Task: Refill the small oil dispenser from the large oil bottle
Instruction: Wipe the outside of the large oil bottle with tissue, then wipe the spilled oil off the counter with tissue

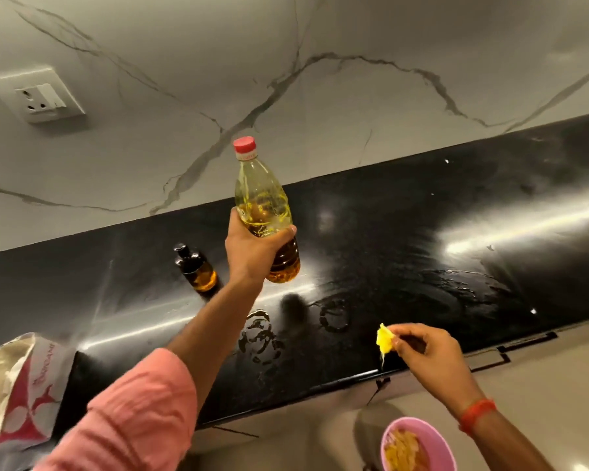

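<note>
Pink sleeve, one oil bottle, one dispenser

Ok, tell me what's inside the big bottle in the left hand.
The large oil bottle holds golden oil in its lower part; the upper part looks empty, and the red cap is on. The left hand wraps its middle, hiding the exact oil level.

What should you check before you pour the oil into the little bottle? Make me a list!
1. Big oil bottle held firmly: ok, left hand wraps its middle.
2. Red cap off: not ok, it is on.
3. Small dispenser open: not ok, its black top looks on.
4. Right hand free to help: not ok, it pinches a yellow scrap.
5. Counter dry: not ok, wet smears show.
6. Dispenser has room: ok, only its lower part shows oil.
</note>
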Demonstrator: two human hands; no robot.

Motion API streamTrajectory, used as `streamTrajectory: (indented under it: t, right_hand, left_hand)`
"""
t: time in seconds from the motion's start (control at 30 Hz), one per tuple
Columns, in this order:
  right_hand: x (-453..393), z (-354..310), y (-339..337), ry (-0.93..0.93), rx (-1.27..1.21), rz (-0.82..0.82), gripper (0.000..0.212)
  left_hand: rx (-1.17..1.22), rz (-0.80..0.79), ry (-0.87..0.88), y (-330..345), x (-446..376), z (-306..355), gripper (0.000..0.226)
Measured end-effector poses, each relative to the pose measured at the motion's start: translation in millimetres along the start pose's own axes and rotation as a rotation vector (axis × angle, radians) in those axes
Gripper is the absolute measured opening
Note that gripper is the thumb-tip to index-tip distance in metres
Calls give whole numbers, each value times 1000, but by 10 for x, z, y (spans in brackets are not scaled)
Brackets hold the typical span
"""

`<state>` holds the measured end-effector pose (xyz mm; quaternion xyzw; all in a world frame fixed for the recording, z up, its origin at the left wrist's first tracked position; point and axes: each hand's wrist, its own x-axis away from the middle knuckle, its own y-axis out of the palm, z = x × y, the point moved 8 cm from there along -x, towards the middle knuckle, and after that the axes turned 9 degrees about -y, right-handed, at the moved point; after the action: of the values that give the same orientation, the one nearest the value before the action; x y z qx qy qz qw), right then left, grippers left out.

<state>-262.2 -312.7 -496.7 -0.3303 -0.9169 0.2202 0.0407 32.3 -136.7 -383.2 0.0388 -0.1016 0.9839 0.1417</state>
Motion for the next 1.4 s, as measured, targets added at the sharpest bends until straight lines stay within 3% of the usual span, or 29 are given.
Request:
streamTrajectory:
  t: [0.1, 0.3, 0.67, 0.87, 1.03, 1.13, 1.27, 1.4]
  right_hand:
    - [-104, 41, -5, 13, 15, 24, 13]
    - [-334, 44, 78, 42, 50, 61, 27]
    - [-686, 98, 276, -21, 158, -6, 16]
    - [-740, 145, 319, -18, 251, -118, 24]
    - [-691, -96, 181, -158, 495, 5, 35]
    - [-594, -140, 264, -214, 525, 9, 31]
    - [-619, 63, 370, -146, 571, -88, 20]
    - [-726, 136, 381, -75, 563, -38, 12]
  left_hand:
    - [-20, 23, -33, 119, -301, -133, 68]
    - [-40, 103, -71, 153, -668, -384, 72]
    - [-56, 129, -78, 73, -757, -674, 67]
    - [-81, 53, -61, 95, -662, -677, 97]
    - [-54, 41, -66, -41, -272, -631, 117]
    - [-15, 5, -40, -206, 234, -658, 105]
    - [16, 1, -91, -665, 974, -994, 75]
    - [-247, 75, -122, -1295, 1403, -1432, 53]
